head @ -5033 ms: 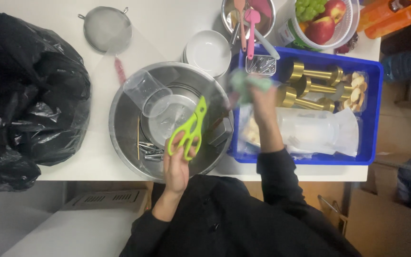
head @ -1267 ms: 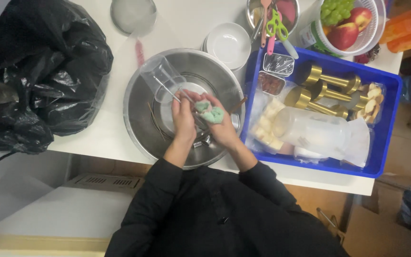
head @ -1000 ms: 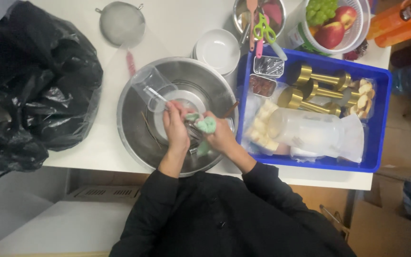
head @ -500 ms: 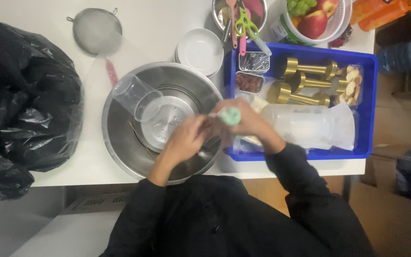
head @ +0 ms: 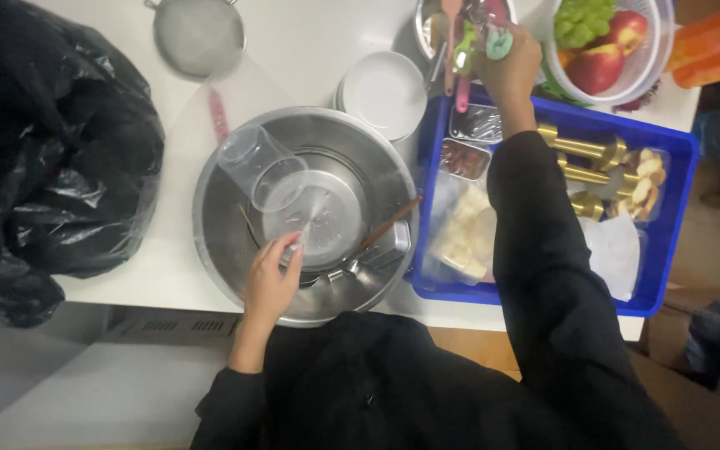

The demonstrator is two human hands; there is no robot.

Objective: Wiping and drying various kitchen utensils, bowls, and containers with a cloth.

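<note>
1. Steel mixing bowl [head: 227, 242], wide, round and dull-shiny, sits at the near edge of the white table [head: 310, 50]; the left hand [head: 270, 283] rests over its near rim, fingers loosely curled, fingertips touching a smaller, shallow steel dish [head: 327, 218] nested inside. I cannot tell whether it is pinching anything.
2. Inside the same bowl, a clear plastic measuring cup [head: 253, 162] lies tilted on its side against the far-left wall, and a thin wooden stick [head: 387, 227] leans across the right side.
3. Just right of the bowl, a blue rectangular plastic crate [head: 672, 217] reaches the table's near-right edge. It holds a clear bag of pale pieces [head: 464, 237], brass-coloured cylindrical metal parts [head: 581, 150], a white paper sheet [head: 614, 254] and small foil-like trays [head: 477, 125].
4. Black crumpled plastic bag [head: 52, 158], glossy and bulky, fills the table's left edge.
5. Beyond the bowl stands a stack of round white plates [head: 385, 87].
6. Farther, the right hand [head: 510, 62] reaches across the crate, fingers closed around a small mint-green object [head: 498, 43] at a steel container of utensils [head: 431, 25] at the far edge.
7. Round fine-mesh strainer [head: 197, 33] lies at the far edge, left.
8. White perforated basket [head: 660, 50] with apples and green grapes sits at the far-right corner, beside an orange package [head: 714, 46].
</note>
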